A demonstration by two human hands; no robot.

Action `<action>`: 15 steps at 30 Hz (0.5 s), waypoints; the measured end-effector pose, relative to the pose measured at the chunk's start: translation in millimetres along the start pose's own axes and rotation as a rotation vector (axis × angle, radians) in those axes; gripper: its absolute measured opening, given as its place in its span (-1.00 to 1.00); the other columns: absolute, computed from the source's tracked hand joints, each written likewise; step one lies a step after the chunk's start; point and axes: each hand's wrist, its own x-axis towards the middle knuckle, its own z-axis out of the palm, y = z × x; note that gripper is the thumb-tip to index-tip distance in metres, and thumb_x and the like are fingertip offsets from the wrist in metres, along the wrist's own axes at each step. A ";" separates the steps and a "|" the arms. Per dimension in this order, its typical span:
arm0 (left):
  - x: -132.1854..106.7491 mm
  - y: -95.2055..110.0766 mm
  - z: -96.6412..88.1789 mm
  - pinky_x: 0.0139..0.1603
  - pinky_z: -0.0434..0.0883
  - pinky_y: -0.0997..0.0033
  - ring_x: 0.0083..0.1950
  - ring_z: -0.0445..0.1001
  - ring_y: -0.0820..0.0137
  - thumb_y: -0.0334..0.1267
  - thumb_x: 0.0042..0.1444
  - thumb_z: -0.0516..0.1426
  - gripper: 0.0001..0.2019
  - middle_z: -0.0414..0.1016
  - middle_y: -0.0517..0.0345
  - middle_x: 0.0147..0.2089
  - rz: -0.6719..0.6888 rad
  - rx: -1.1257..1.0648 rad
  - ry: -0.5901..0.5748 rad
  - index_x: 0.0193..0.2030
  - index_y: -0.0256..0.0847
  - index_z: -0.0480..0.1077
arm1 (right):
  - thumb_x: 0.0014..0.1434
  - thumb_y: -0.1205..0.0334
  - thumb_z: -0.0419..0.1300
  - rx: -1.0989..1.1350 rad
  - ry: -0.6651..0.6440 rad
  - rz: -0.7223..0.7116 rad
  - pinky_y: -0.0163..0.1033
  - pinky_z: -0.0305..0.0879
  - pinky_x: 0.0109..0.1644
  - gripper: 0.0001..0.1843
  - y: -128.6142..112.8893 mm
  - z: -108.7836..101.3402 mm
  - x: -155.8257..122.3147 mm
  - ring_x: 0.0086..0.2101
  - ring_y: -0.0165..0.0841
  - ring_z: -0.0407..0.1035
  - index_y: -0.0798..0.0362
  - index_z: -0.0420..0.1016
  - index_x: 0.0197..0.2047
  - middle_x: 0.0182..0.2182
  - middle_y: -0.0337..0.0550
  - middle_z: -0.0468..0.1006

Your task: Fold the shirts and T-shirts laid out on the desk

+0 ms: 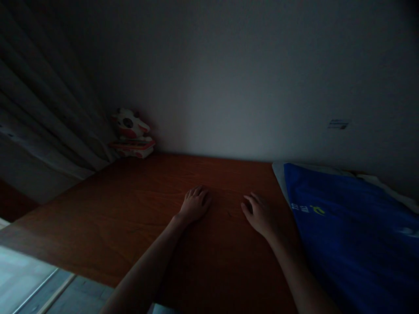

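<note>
My left hand (195, 204) rests palm down on a reddish-brown wooden tabletop (131, 209), its fingers loosely spread and holding nothing. To its right, my right hand (259, 214) lies on its side on the same wood, thumb and fingers apart with nothing between them. A stretch of bare wood separates the two hands. Nearest to the right hand is a blue cloth (343, 226) with a yellow mark and pale lettering. The scene is dim, so fine detail is hard to make out.
A red and white cow-shaped toy (131, 135) stands in the far left corner, beside grey curtains (42, 100). Behind the table rises a plain wall (229, 87) bearing a small label (338, 124). Pale fabric shows under the blue cloth. The table's front edge runs along the lower left.
</note>
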 end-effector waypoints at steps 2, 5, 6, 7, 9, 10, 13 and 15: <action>0.0 0.2 -0.5 0.40 0.20 -0.04 0.41 0.25 0.02 0.03 0.37 -0.03 -0.50 0.29 -0.15 0.41 -0.001 -0.007 -0.008 0.31 -0.18 0.35 | 0.35 0.02 -0.01 -0.003 -0.005 -0.006 0.10 0.19 0.32 -0.53 -0.3 -1.4 0.3 0.26 -0.08 0.27 0.06 0.49 0.15 0.25 0.13 0.41; -0.3 0.0 -0.9 0.40 0.21 -0.05 0.41 0.24 0.02 0.02 0.37 -0.03 -0.51 0.29 -0.14 0.41 0.007 -0.025 -0.006 0.30 -0.17 0.36 | 0.35 0.03 0.00 -0.007 -0.010 -0.004 0.10 0.18 0.32 -0.53 -1.5 -3.1 0.5 0.25 -0.06 0.28 0.08 0.50 0.15 0.25 0.15 0.42; -0.4 -0.3 -0.7 0.39 0.21 -0.06 0.41 0.24 0.03 0.02 0.37 -0.03 -0.51 0.29 -0.14 0.41 0.008 -0.028 -0.003 0.29 -0.16 0.36 | 0.35 0.03 -0.01 -0.006 -0.008 0.000 0.10 0.18 0.32 -0.53 -1.8 -3.3 0.4 0.25 -0.06 0.29 0.09 0.50 0.15 0.25 0.16 0.41; -0.5 -0.6 -0.4 0.39 0.21 -0.07 0.41 0.24 0.03 0.02 0.37 -0.04 -0.51 0.29 -0.13 0.41 0.008 -0.030 -0.002 0.29 -0.15 0.35 | 0.35 0.04 -0.01 -0.004 -0.006 0.003 0.10 0.18 0.32 -0.52 -2.0 -3.1 0.4 0.25 -0.06 0.28 0.10 0.50 0.15 0.25 0.17 0.41; -0.6 -1.2 0.3 0.39 0.21 -0.08 0.41 0.24 0.02 0.02 0.37 -0.04 -0.51 0.29 -0.13 0.41 0.009 -0.033 -0.003 0.30 -0.14 0.34 | 0.36 0.04 -0.02 -0.002 -0.003 0.007 0.11 0.18 0.32 -0.52 -2.2 -2.4 0.1 0.26 -0.06 0.28 0.10 0.50 0.15 0.25 0.17 0.41; -0.6 -1.4 0.6 0.39 0.21 -0.08 0.41 0.24 0.02 0.02 0.37 -0.04 -0.51 0.29 -0.13 0.41 0.010 -0.034 -0.004 0.31 -0.15 0.34 | 0.36 0.04 -0.02 -0.003 -0.002 0.007 0.11 0.17 0.32 -0.52 -2.2 -2.1 0.0 0.26 -0.06 0.28 0.10 0.50 0.15 0.25 0.17 0.41; -0.4 -1.9 0.7 0.40 0.20 -0.06 0.41 0.24 0.01 0.03 0.38 -0.04 -0.49 0.28 -0.15 0.41 0.007 -0.036 -0.013 0.31 -0.19 0.34 | 0.36 0.05 -0.02 -0.002 -0.004 0.002 0.08 0.17 0.33 -0.51 -2.4 -1.5 0.0 0.25 -0.05 0.28 0.15 0.50 0.15 0.25 0.20 0.41; -0.3 -2.2 0.8 0.40 0.20 -0.04 0.41 0.23 0.01 0.04 0.38 -0.04 -0.48 0.28 -0.16 0.41 0.006 -0.038 -0.021 0.31 -0.20 0.35 | 0.36 0.05 -0.01 0.000 -0.008 0.000 0.08 0.18 0.33 -0.51 -2.5 -1.4 0.2 0.25 -0.05 0.28 0.16 0.50 0.15 0.25 0.21 0.41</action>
